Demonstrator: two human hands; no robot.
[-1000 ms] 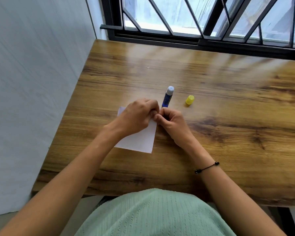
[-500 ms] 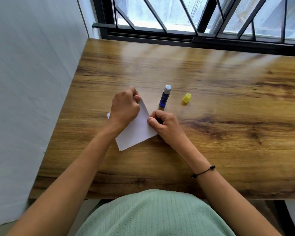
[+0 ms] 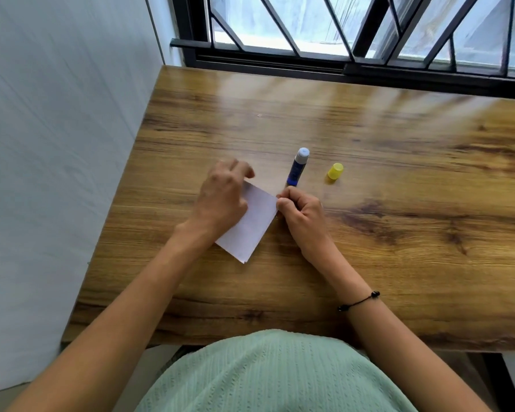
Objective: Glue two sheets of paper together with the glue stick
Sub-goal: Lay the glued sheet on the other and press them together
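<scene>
Daylight from a barred window (image 3: 354, 34) falls across a wooden table (image 3: 399, 233) set against a pale wall. On it, close to the person, lies the white paper (image 3: 254, 223), turned so one corner points toward them; whether it is one sheet or two stacked cannot be told. The left hand (image 3: 220, 200) lies over the paper's left part with its fingers bent and blurred, so whether it presses, slides or pinches is unclear. The right hand (image 3: 302, 214) is curled, its thumb and fingertips pinching the paper's right corner against the table. Just beyond that hand stands the blue glue stick (image 3: 298, 169), uncapped, with its yellow cap (image 3: 335, 171) beside it to the right.

The step in hand looks like pressing the sheets together. To do it well, the person would likely keep the right-hand pinch steady as an anchor, so the edges stay matched, and rub the left hand outward from that corner toward the far edges. Firm, even strokes should push out air and seat the glue. The corners and rims probably need the most pressure, since they lift first. Care near the glue stick matters too: it stands close enough to be knocked over.
</scene>
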